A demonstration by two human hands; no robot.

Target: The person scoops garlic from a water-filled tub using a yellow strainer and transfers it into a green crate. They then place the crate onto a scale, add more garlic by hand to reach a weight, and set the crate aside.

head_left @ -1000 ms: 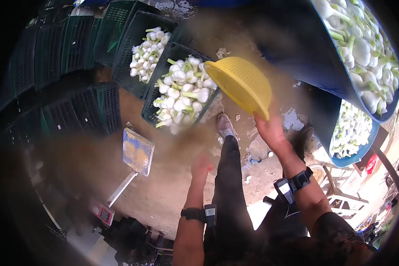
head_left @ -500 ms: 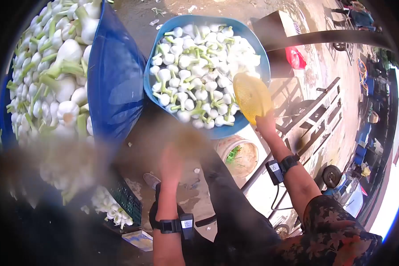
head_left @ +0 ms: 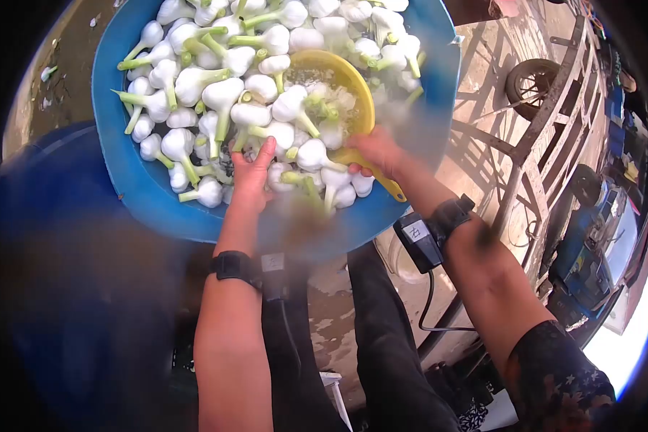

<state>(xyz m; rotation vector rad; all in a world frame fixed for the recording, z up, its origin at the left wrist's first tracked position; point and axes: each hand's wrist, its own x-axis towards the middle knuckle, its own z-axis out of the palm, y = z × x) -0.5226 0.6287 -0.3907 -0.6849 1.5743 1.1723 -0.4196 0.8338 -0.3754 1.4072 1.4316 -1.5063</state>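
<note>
My right hand [head_left: 379, 153] is closed round the handle of a yellow strainer [head_left: 368, 93], whose bowl sits low in a big blue tub [head_left: 108, 144]. Water shows inside the strainer's rim, with garlic bulbs at its near side. White garlic bulbs [head_left: 223, 93] with cut green stems fill much of the tub. Among the bulbs at the near side, left of the strainer, is my left hand [head_left: 252, 173]. Its thumb and forefinger are spread, touching garlic; the other fingertips are hidden beneath bulbs.
Metal rails of a cart frame [head_left: 547, 122] run along the right, with a wheel [head_left: 531, 83] beside them. A blurred dark blue surface [head_left: 57, 216] lies at left. A blue vehicle [head_left: 601, 237] stands farther right.
My view has come closer over the tub. The strainer has moved from the tub's right edge down into the garlic, and my left hand has reached in among the bulbs.
</note>
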